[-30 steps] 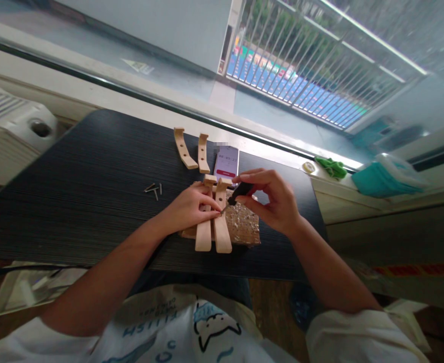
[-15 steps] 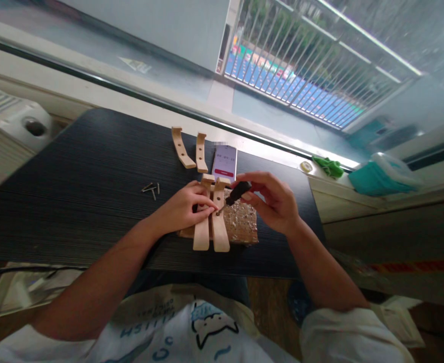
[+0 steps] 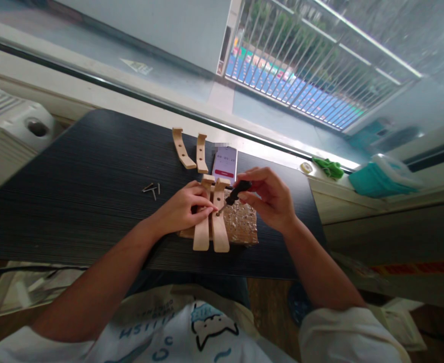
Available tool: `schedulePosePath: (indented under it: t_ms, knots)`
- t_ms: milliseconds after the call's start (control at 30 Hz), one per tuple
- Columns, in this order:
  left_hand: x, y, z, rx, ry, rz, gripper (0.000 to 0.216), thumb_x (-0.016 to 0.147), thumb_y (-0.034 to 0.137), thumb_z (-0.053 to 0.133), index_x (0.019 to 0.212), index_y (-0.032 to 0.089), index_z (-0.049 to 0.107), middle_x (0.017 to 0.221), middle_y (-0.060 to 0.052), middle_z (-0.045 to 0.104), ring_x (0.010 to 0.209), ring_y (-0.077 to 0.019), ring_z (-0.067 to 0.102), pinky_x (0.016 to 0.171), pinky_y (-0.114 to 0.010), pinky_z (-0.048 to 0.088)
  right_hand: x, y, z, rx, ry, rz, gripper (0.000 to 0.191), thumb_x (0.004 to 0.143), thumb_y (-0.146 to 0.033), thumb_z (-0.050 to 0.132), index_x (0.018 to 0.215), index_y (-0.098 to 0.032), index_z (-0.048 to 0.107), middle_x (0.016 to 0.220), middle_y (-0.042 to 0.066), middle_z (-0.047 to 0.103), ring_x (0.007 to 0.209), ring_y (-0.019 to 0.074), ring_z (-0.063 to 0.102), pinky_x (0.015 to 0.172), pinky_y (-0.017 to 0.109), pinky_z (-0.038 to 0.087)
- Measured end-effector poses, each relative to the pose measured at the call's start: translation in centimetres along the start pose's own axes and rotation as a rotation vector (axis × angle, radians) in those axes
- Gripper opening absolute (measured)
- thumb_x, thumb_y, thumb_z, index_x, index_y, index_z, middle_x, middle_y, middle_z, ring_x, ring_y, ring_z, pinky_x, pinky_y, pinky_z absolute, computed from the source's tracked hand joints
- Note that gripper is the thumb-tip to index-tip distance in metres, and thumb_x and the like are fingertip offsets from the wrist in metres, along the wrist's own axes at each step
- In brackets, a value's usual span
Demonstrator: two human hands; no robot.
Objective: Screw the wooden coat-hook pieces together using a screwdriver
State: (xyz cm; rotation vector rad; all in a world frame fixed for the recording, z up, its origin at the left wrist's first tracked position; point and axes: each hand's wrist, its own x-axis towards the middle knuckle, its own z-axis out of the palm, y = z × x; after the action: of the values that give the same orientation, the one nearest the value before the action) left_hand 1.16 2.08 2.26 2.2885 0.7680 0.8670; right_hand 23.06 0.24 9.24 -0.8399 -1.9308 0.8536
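A black-handled screwdriver (image 3: 239, 191) is in my right hand (image 3: 273, 199), its fingers closed about the handle. Its shaft slants down left to the lower hole of a pale wooden hook (image 3: 221, 234). Whether a screw sits in that hole is too small to tell. Beside it lies a second wooden hook (image 3: 201, 237), with my left hand (image 3: 186, 209) closed over its middle. The left thumb and index fingertip meet near the screwdriver's tip. Under both hooks is a brown block (image 3: 240, 224) with a shiny, bumpy wrapped surface.
Several loose screws (image 3: 153, 189) lie on the dark table (image 3: 74, 201) to the left. Two more drilled wooden pieces, a curved one (image 3: 182, 149) and a straighter one (image 3: 201, 154), lie farther back by a phone (image 3: 225, 164). A green cloth (image 3: 328, 168) rests on the windowsill.
My right hand has turned slightly around the screwdriver handle, its fingers shifting a little. The screwdriver tip stays at the same hole. My left hand and the hooks hold their places.
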Motion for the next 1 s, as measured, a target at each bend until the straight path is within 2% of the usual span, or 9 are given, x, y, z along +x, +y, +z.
schedulePosePath:
  t_ms: [267,800,1000]
  knots:
    - [0.0,0.1,-0.1,-0.011,-0.011,-0.034,0.021,0.087,0.025,0.057,0.088,0.021,0.077,0.084,-0.005,0.068,0.094,-0.0219,0.056,0.088,-0.037,0.045,0.3,0.2,0.2,0.017,0.007,-0.066,0.025,0.084,-0.025,0.068,0.106,-0.028,0.057,0.075,-0.005,0.054,0.063,0.0077,0.052,0.059,0.025,0.046]
    - [-0.1,-0.3,0.1,-0.024,0.010,0.009,0.019,0.087,0.022,0.058,0.089,0.020,0.078,0.082,-0.005,0.067,0.090,-0.0212,0.057,0.086,-0.036,0.045,0.5,0.4,1.0,-0.109,0.130,-0.113,0.024,0.080,-0.030,0.073,0.097,-0.027,0.057,0.069,-0.007,0.047,0.055,0.0061,0.044,0.049,0.023,0.037]
    - [-0.2,-0.4,0.1,-0.027,0.015,0.002,0.020,0.088,0.023,0.058,0.090,0.019,0.078,0.083,-0.006,0.066,0.092,-0.0217,0.056,0.086,-0.037,0.046,0.4,0.0,0.9,-0.119,0.129,-0.140,0.024,0.081,-0.024,0.072,0.102,-0.028,0.060,0.079,-0.005,0.052,0.056,0.0050,0.046,0.051,0.023,0.040]
